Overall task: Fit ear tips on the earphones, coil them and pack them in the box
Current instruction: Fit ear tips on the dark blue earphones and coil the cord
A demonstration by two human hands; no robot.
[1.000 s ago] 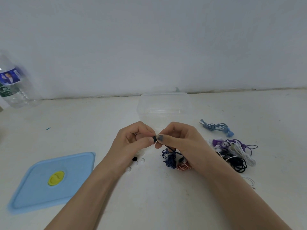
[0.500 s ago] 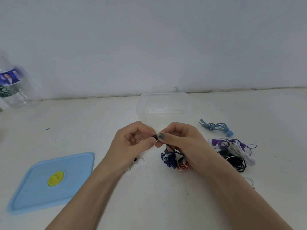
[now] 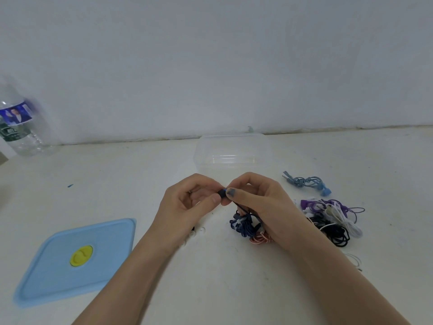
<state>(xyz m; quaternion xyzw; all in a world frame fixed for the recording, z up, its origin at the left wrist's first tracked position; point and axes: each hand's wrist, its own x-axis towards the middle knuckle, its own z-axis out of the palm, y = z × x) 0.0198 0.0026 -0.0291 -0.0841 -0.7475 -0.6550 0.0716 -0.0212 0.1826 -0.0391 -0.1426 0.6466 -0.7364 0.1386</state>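
Observation:
My left hand pinches a small black ear tip between thumb and fingers. My right hand pinches the earbud end of the dark blue earphones, whose bundled cable hangs below onto the table. The two hands meet at the ear tip, just in front of the clear plastic box, which stands open. A few loose white ear tips lie on the table under my left wrist. A pink coil shows partly under my right hand.
A blue lid with a yellow valve lies at the front left. A tied light-blue earphone bundle and a tangle of purple, white and black earphones lie to the right. A water bottle stands far left by the wall.
Both hands stay pressed together at the ear tip with only small finger shifts; the blue cable bundle hangs in about the same place.

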